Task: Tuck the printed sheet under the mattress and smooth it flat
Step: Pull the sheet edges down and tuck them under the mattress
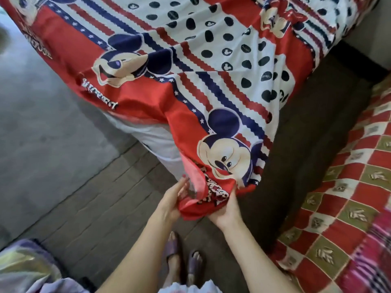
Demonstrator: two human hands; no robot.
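A printed sheet (190, 66) in red, white and navy with cartoon mouse faces, dots and stripes covers the mattress (156, 142), whose white side shows below the sheet's left edge. The sheet's corner hangs off the near end in a bunched point. My left hand (171, 201) holds the left side of that corner, fingers partly spread along the fabric. My right hand (226, 208) grips the corner from below on the right, with cloth gathered over its fingers.
A dark strip of floor (300, 144) runs between the mattress and a red, olive and cream checked cover (347, 187) at right. Grey floor and plank-like boards (88, 197) lie at left. My sandalled feet (184, 263) stand below the hands. Crumpled pale fabric (25, 267) sits bottom left.
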